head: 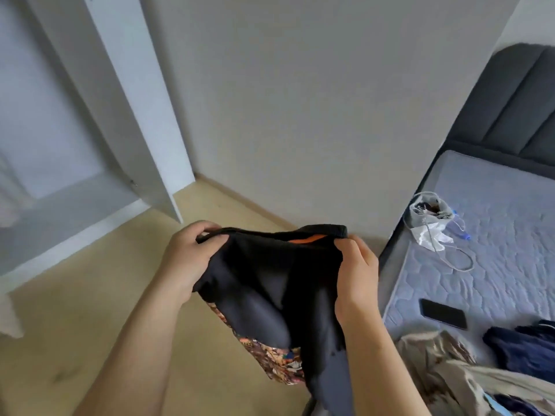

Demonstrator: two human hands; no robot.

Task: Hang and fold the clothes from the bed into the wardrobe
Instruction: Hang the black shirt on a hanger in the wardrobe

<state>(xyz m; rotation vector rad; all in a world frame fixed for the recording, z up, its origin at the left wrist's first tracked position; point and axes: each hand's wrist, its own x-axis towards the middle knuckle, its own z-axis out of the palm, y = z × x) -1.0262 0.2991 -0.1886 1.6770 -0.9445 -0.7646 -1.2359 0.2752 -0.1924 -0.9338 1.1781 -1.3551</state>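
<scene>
Left hand (pixel 186 259) and right hand (pixel 357 277) are held apart, each clamped on the top edge of one black garment (pixel 270 283). The left fingers curl over the rim, and the right thumb and fingers pinch the opposite side. The wardrobe (pixel 75 217) is open on the left, well apart from both hands; a pale shape at its far left edge is too blurred to identify. The bed (pixel 495 250) is on the right, just beside the right forearm. A beige garment (pixel 444 370) and a navy garment (pixel 522 343) are heaped at its near corner. Judgement: the task is partway at most. One piece is in hand, neither folded nor hung, and at least two are left on the mattress. The black garment spans between the hands over the floor, between bed and wardrobe, and hangs down past both wrists. A multicoloured print (pixel 270 358) shows at its lower left; I cannot tell whether it is the same piece or a second one. Smaller items on the mattress are a grey pouch (pixel 428 217) with a cord and a dark phone (pixel 444 313). An orange strip (pixel 306 239) shows inside the garment's top edge.
</scene>
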